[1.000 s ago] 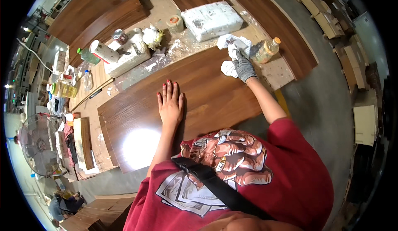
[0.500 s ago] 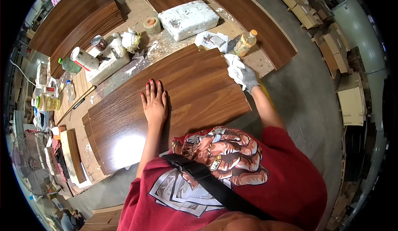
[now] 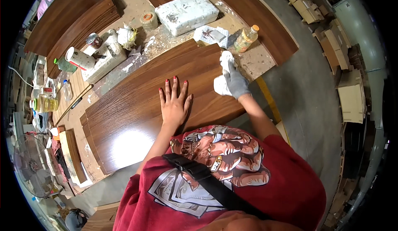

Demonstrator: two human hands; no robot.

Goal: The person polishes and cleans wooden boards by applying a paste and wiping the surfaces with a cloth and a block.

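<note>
A dark brown wood-grain panel [image 3: 137,102] lies flat in front of me, on top of another like it. My left hand [image 3: 175,107], bare with red nails, rests palm down on the panel's middle, fingers spread. At the panel's right end is my right hand [image 3: 237,81] in a grey glove. Its fingers are closed on a white cloth [image 3: 223,85], which is bunched under the palm and sticks out past the fingertips against the panel. Beyond that hand stands a bottle with an orange cap [image 3: 246,39].
Behind the panel are a white paint-spattered block [image 3: 186,13], a blue-white tray [image 3: 211,36], a roll of tape [image 3: 149,20] and a white cup [image 3: 81,58]. More brown panels [image 3: 257,19] lie at the table's far side. A fan [image 3: 33,164] stands left; cardboard boxes [image 3: 350,96] line the right.
My left hand has slid right along the panel. My gloved right hand with the cloth has shifted slightly left and nearer, turning so more of the cloth shows on the panel.
</note>
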